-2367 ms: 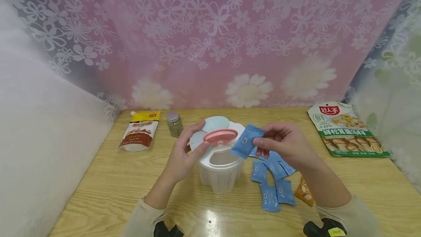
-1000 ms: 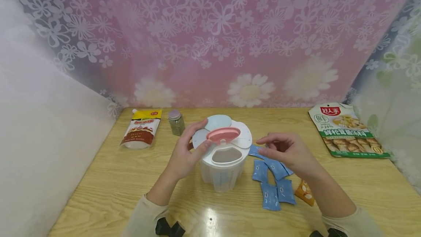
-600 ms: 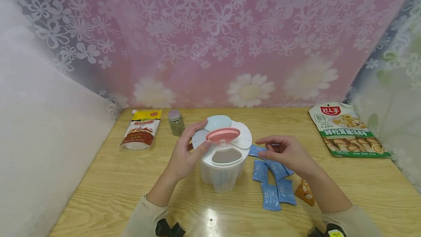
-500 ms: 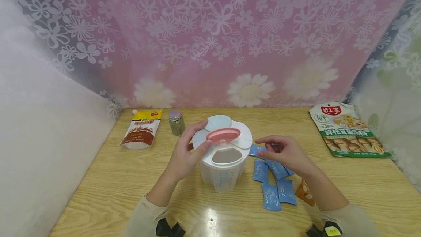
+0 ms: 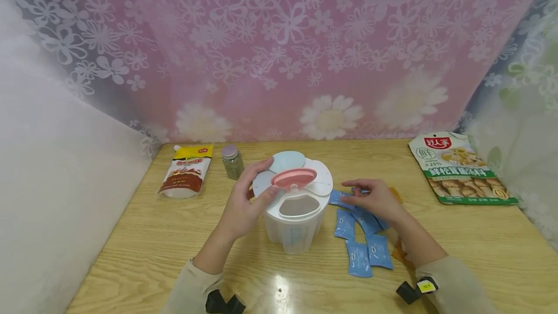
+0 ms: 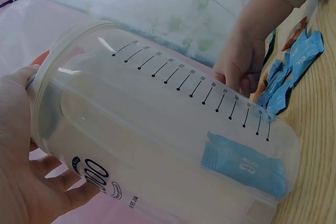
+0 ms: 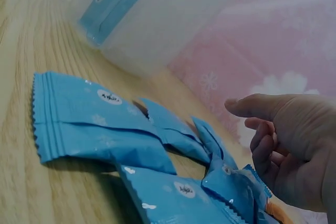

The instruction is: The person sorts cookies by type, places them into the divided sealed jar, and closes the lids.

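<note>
My left hand (image 5: 248, 202) grips the lid rim of a clear storage container (image 5: 298, 236), which stands on the table. The container's lid has several coloured flaps; the pink flap (image 5: 294, 178) is raised above an uncovered opening. Through the wall, a blue packet (image 6: 247, 165) lies at the bottom of a compartment. My right hand (image 5: 375, 200) hovers over several small blue packets (image 5: 359, 258), its thumb extended and its fingers loosely curled. In the right wrist view nothing shows between its thumb and fingers. The hand partly hides some packets.
Orange packets (image 5: 396, 195) lie partly behind my right hand and forearm. A brown-and-yellow pouch (image 5: 185, 173) and a jar of dried green bits (image 5: 233, 163) stand at the back left. A large green-and-white food bag (image 5: 462, 168) leans at the back right.
My right hand held a blue packet at the container's opening; it is now out of that hand. The hand moved over the packets, then slightly right. My left hand stayed on the lid.
</note>
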